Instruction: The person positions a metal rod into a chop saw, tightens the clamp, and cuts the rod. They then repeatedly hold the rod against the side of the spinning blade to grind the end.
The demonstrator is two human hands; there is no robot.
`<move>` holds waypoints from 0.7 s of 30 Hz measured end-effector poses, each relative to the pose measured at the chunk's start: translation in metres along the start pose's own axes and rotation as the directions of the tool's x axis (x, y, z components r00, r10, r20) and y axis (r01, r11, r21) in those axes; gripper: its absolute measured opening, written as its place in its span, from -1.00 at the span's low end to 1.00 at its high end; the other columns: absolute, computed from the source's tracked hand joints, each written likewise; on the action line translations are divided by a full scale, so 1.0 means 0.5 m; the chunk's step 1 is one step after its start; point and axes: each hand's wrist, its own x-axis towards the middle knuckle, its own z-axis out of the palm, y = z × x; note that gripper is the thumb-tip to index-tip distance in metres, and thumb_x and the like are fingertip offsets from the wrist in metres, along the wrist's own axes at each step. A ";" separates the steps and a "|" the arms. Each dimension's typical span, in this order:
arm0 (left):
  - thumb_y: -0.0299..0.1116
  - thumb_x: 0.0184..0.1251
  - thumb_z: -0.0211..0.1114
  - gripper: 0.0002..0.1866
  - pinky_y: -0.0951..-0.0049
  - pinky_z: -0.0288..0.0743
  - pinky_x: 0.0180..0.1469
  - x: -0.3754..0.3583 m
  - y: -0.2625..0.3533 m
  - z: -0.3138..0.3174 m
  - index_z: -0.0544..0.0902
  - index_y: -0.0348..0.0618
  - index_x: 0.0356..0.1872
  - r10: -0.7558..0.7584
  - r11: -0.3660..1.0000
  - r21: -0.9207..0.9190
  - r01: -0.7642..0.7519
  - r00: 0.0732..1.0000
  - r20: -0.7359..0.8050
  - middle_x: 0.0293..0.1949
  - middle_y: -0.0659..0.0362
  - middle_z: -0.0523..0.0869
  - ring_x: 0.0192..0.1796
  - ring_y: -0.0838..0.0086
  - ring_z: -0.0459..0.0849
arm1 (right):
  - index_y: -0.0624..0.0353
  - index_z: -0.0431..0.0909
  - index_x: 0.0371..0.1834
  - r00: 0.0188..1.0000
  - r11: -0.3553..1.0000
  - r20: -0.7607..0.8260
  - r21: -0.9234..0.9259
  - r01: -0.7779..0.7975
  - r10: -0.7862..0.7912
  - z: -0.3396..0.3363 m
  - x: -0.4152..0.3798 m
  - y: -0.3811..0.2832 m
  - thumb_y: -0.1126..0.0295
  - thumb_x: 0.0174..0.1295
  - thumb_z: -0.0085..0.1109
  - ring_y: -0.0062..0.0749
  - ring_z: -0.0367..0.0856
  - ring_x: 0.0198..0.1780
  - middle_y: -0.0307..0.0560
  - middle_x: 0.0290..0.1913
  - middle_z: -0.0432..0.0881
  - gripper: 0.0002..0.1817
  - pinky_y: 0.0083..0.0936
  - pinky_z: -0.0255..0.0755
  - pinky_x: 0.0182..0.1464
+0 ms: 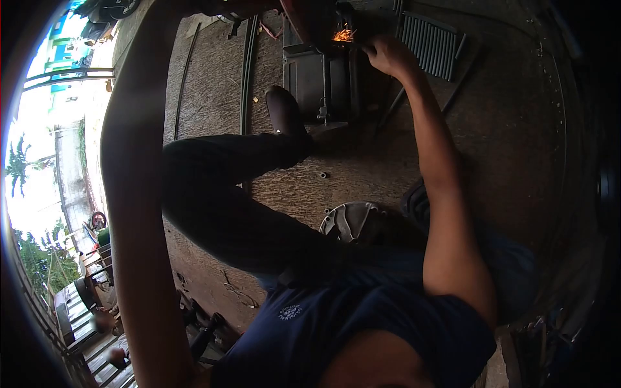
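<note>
Orange sparks (343,35) fly at a dark machine with a red arm (302,22) and a flat metal base (307,81), which looks like a cut-off saw. My right hand (388,57) is just right of the sparks, fingers closed together and pointing at them. What they grip is too dark to make out. My left arm (139,161) reaches up the left side and bends along the top edge toward the red arm. The left hand (255,6) is dark and mostly cut off there, so its fingers do not show.
Several short grey metal bars (429,46) lie side by side right of the machine. Long thin rods (248,74) lie on its left. My boot (284,111) is close to the base. A round ribbed metal part (352,220) and a small ring (325,175) are on the floor.
</note>
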 end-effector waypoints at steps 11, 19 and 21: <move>-0.21 0.08 0.52 -0.40 0.40 0.58 -0.12 -0.001 0.005 -0.002 0.57 -0.12 0.17 -0.055 0.998 0.012 0.055 0.998 0.010 -0.15 0.16 0.69 -0.22 0.46 0.65 | 0.18 0.66 -0.15 0.999 0.998 0.025 -0.058 0.028 -0.027 0.010 0.006 0.014 0.27 0.32 0.12 0.12 0.67 -0.16 0.16 -0.25 0.69 -0.76 -0.05 0.54 -0.13; -0.21 0.08 0.51 -0.41 0.41 0.58 -0.15 -0.003 0.010 -0.004 0.57 -0.12 0.17 -0.096 0.995 0.018 0.096 0.995 0.016 -0.17 0.17 0.69 -0.25 0.48 0.64 | 0.20 0.67 -0.18 0.999 0.995 0.008 -0.094 0.046 -0.045 -0.003 0.006 0.001 0.25 0.32 0.13 0.15 0.66 -0.21 0.20 -0.29 0.68 -0.74 -0.04 0.54 -0.18; -0.21 0.09 0.51 -0.41 0.42 0.58 -0.16 -0.004 0.011 -0.005 0.57 -0.12 0.17 -0.107 0.994 0.021 0.107 0.994 0.017 -0.17 0.17 0.69 -0.25 0.49 0.64 | 0.21 0.67 -0.19 0.999 0.995 0.018 -0.098 0.033 -0.032 -0.011 0.006 -0.007 0.24 0.32 0.13 0.15 0.66 -0.21 0.21 -0.31 0.67 -0.74 -0.04 0.54 -0.18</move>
